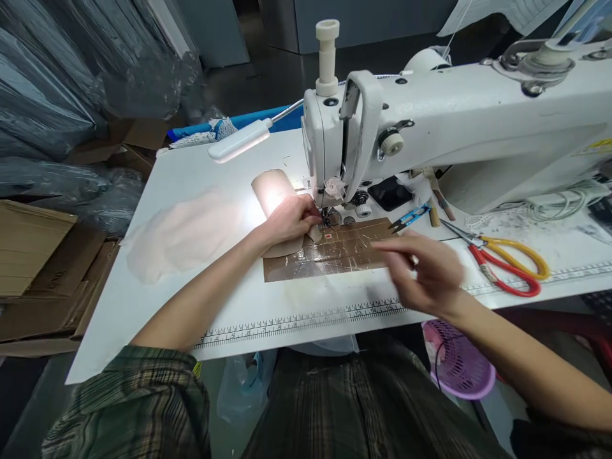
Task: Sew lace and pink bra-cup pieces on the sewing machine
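At the sewing machine (329, 166), my left hand (291, 220) is closed on a curled piece of beige fabric (275, 188), its fingertips right beside the presser foot (327, 218). Part of the fabric is hidden under that hand. My right hand (423, 271) is raised over the right end of the brown, shiny plate (335, 252), apart from the fabric. Its thumb and fingers are drawn together and somewhat blurred; whatever they hold, if anything, is too small to make out. Blue thread snips (410, 218) lie just beyond it.
Scissors with red and yellow handles (507, 261) lie on the right of the white table (229, 255). A sheer pale fabric pile (184, 236) rests on the left. A lit lamp (241, 140) reaches over the back. A printed ruler (306, 322) follows the front edge; a purple basket (466, 363) stands below.
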### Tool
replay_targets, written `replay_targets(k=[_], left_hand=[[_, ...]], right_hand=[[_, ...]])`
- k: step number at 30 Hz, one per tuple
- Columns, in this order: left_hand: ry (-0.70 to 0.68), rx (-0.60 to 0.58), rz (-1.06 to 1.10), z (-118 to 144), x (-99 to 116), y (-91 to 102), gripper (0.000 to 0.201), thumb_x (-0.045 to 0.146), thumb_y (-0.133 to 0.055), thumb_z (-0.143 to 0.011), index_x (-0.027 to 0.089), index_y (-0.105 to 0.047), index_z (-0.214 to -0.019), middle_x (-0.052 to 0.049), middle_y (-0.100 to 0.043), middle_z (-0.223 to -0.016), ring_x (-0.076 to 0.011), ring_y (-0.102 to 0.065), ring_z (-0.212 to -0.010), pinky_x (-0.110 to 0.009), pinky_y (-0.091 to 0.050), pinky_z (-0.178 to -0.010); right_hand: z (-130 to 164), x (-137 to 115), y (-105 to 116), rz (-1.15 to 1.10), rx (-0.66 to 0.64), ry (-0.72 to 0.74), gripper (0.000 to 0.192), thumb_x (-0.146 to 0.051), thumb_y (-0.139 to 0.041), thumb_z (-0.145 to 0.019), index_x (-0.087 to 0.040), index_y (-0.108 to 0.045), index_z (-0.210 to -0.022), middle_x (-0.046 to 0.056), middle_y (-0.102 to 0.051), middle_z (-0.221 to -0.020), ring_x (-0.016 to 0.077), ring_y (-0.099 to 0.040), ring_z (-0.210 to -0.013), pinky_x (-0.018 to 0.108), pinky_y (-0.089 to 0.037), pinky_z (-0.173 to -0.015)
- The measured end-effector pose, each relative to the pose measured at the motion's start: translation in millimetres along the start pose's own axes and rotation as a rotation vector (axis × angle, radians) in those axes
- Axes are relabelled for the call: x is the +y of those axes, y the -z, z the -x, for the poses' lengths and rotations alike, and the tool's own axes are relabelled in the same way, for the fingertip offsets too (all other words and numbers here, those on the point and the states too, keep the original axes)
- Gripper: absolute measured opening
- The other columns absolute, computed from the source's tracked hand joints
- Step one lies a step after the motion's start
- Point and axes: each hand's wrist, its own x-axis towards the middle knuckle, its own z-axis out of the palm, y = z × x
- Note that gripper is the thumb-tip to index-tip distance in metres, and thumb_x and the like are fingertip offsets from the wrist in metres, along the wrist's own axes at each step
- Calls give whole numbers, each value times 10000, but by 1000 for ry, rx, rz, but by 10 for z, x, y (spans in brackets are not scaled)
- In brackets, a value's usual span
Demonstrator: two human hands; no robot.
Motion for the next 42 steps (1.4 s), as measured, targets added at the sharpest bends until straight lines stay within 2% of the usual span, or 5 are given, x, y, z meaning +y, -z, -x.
replay_targets(k=[4, 9, 19, 24, 42], left_hand=[[-21, 98, -50, 65, 63, -68, 161, 186, -513, -863, 167, -640, -767, -54, -681, -802, -185, -607, -728, -314, -502, -645], [-67, 263, -282, 157, 156, -135, 144, 105, -464, -816, 179, -577, -765, -58, -633, -828, -211, -583, -798, -389, -483, -774], [38, 301, -100, 154, 30, -141, 132, 123, -495, -802, 196, -496, -692, -49, -603, -903, -185, -578, -806, -319, -498, -730], [-88, 204, -66, -14, -125, -129, 99, 140, -499, -796, 184, -588, -801, -51, -629, -943, -199, -597, -871, -316, -507, -784], [-161, 237, -165, -91, -148, -159, 237, 54, -433, -802, 169, -614, -903, -123, -565, -1114, -243, -555, -1008, -421, -509, -917]], right_hand=[[-301, 246, -455, 73, -314, 360, 324, -258, -484, -929, -158, -656, -1184, 109, -669, -1104, 211, -620, -992, 360, -547, -778], [-409, 334, -707, 194, -505, 383, 384, -298, -485, -948, -135, -613, -1271, 124, -608, -1282, 288, -522, -1143, 519, -434, -983], [-273, 327, -538, 82, -459, 243, 241, -310, -563, -921, -208, -723, -1071, 82, -675, -1079, 262, -522, -1058, 463, -400, -940], [-326, 362, -545, 38, -460, 219, 231, -300, -558, -918, -205, -743, -1018, 65, -696, -1075, 246, -546, -1025, 451, -405, -933], [-299, 412, -546, 141, -471, 302, 309, -297, -486, -966, -208, -698, -1173, 69, -665, -1186, 252, -523, -1071, 453, -449, -922]])
